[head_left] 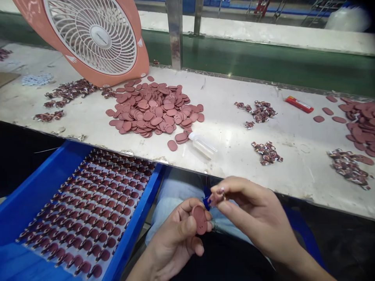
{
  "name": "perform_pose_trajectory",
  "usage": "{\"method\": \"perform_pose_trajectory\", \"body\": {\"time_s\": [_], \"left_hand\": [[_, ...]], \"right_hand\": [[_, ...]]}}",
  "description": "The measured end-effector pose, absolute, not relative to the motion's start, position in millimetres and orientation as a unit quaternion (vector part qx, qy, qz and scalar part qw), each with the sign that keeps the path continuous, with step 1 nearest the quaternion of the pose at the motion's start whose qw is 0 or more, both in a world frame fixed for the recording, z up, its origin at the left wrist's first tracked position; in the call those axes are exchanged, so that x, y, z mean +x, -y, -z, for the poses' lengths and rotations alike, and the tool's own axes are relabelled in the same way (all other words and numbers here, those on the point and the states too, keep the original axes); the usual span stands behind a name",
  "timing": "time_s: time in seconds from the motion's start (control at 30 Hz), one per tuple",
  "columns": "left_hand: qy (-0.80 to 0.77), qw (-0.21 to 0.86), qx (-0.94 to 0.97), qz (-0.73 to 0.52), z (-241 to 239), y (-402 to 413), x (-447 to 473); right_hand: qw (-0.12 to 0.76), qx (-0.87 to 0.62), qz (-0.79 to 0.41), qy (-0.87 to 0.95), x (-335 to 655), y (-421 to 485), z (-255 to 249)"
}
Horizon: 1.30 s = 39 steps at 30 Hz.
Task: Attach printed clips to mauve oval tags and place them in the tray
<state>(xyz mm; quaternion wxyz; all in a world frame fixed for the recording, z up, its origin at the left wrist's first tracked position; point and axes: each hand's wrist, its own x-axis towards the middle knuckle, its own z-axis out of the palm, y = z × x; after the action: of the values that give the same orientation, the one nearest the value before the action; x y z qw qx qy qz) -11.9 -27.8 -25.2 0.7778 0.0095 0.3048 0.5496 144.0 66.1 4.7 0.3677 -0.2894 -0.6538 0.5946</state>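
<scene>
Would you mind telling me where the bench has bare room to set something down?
Bare bench lies between the big pile of red ovals with the small clear bottle and the small printed heaps, and again below the red lighter. It is crowded under the fan and at the far right pile.

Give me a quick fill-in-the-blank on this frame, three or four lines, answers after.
1. The left hand holds one reddish-brown ____ piece.
2. The blue tray holds finished pieces laid in ____.
3. The fan stands ____ the big pile.
4. The clear bottle lies on its ____.

Answers: oval; rows; behind; side
</scene>
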Motion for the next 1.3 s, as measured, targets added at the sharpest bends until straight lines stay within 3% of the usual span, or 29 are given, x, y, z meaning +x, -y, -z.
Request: {"method": "perform_pose_trajectory", "body": {"time_s": [0.3, 1.3], "left_hand": [[-0.287, 0.774, 0.010, -0.564, 18.4, 27.7, -11.9], [-0.294, 0.774, 0.007, -0.561, 17.9, 22.4, -10.7]], "right_hand": [[0.277, -0.194, -0.529, 0.778, 161.7, -68.6, -26.2], [0.231, -0.187, -0.464, 0.835, 156.6, -77.8, -33.4]]}}
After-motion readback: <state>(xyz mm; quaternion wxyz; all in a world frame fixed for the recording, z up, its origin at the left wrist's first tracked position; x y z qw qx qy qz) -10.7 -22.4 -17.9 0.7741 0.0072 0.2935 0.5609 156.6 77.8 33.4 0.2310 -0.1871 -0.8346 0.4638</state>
